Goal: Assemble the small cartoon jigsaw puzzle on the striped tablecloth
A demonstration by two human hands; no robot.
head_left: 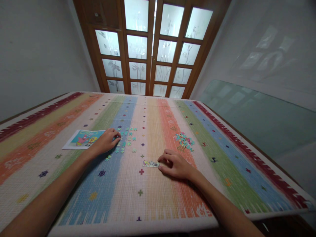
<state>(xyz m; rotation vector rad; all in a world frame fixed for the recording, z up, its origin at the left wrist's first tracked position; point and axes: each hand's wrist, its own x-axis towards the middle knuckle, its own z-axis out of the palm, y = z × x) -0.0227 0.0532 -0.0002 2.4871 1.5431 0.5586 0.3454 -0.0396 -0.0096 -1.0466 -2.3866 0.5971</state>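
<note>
My left hand (108, 140) is over the left edge of a spread of loose turquoise jigsaw pieces (128, 144), fingers curled and thumb close to the fingertips. Whatever lies between those fingertips is too small to make out. Partly beneath that wrist is a printed picture card (82, 139) with a pink and a yellow cartoon figure. My right hand (174, 163) rests on the cloth, its thumb and forefinger closed at the right end of a short strip of joined jigsaw pieces (150, 163). Beyond it sits a heap of mixed jigsaw pieces (185, 141).
A striped, patterned tablecloth (128, 197) covers the table. Wooden doors with frosted panes (148, 49) stand behind the far edge. A greenish glass panel (259, 112) leans along the right wall.
</note>
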